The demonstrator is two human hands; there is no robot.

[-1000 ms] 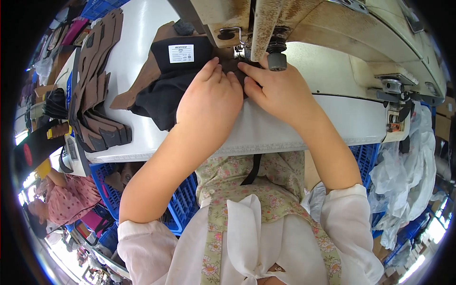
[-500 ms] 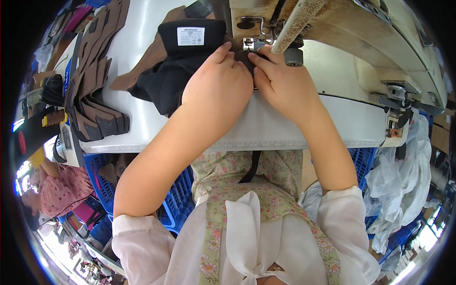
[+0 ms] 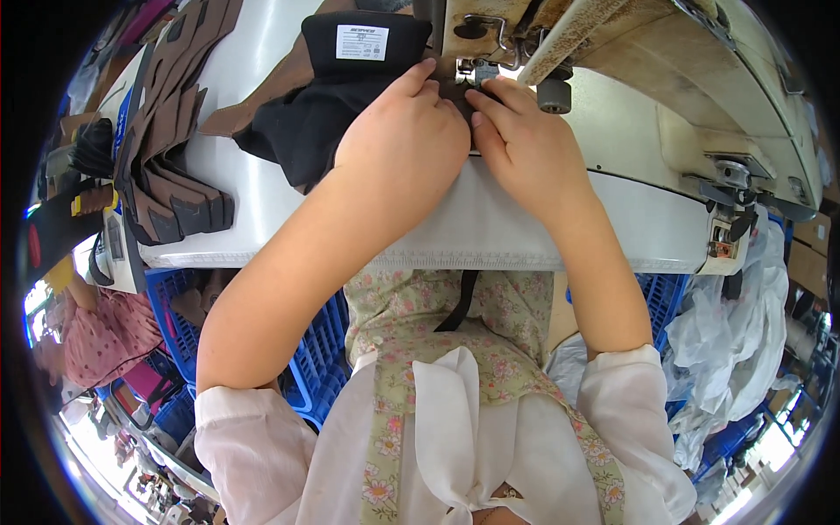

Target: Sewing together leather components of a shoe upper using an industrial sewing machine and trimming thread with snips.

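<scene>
One black-brown workpiece [image 3: 302, 127] at presser foot [image 3: 478, 70]; white label [image 3: 361, 42] already on, seam completion hidden; left hand [image 3: 407, 136] laid over workpiece, right hand [image 3: 532, 144] at edge; pinch or press, cannot tell; brown pieces [image 3: 162, 153] stacked left.

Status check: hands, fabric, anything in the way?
Left hand on black-and-brown fabric piece; right hand close by presser foot. White label facing up. Hands partly hide fabric near the foot.

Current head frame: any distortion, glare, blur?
Head view: fisheye bending toward the dark edges; head view: glare on white tabletop beside black cloth, blown-out patches low at both sides; head view: left hand and right hand fairly sharp.
</scene>
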